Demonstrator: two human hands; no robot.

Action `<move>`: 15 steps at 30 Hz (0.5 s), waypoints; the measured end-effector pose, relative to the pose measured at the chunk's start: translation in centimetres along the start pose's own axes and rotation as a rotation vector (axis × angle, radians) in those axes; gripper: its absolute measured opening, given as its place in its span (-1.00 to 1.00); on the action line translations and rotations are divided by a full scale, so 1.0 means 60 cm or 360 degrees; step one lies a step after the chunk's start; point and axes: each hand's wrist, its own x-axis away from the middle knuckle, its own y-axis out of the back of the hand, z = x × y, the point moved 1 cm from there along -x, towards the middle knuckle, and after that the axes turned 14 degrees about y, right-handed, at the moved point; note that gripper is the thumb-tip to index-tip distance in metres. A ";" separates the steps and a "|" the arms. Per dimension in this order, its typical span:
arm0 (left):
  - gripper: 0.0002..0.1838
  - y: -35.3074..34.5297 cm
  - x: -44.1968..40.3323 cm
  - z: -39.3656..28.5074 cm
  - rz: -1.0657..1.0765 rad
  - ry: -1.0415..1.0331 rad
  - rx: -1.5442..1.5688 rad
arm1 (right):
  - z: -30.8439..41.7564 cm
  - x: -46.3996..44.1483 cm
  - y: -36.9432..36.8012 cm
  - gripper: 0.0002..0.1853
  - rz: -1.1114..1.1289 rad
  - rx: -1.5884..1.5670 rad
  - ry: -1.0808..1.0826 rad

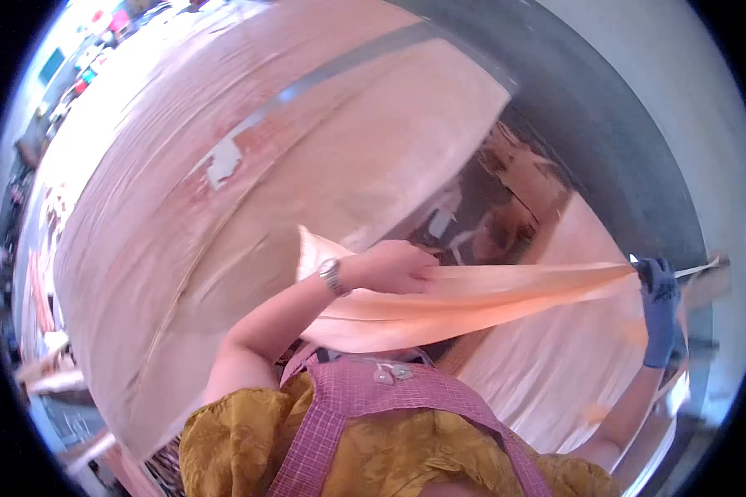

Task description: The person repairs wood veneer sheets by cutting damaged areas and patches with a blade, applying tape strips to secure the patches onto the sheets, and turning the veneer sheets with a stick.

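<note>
A thin peach-orange sheet, like wood veneer (472, 302), stretches across in front of my chest, folded lengthwise and narrowing to the right. My left hand (394, 267), bare with a metal watch on its wrist, has its fingers curled over the sheet's upper edge left of centre. At the far right, my right hand (659, 302) in a blue glove grips the sheet's narrow end. Beneath and beyond lie large pale pink sheets (348, 149), one with a ragged hole at the left of centre.
More pale sheets (547, 356) lie at the lower right. Torn reddish-brown pieces (522, 178) sit in a dark gap between the sheets. A grey surface (588, 124) curves along the upper right. Scattered scraps and blurred items show at the far left.
</note>
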 end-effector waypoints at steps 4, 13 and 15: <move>-0.74 0.092 0.146 -0.008 -0.0380 0.0656 -0.0360 | 0.035 -0.197 -0.136 -0.86 -0.0043 -0.0569 0.0222; -0.89 0.167 0.522 0.067 -0.1269 0.1820 -0.0547 | 0.414 -0.609 -0.258 -0.84 -0.0175 -0.1426 0.1307; -0.86 0.172 0.584 0.098 -0.1226 0.1985 -0.0677 | 0.492 -0.658 -0.248 -0.79 -0.0125 -0.1392 0.1462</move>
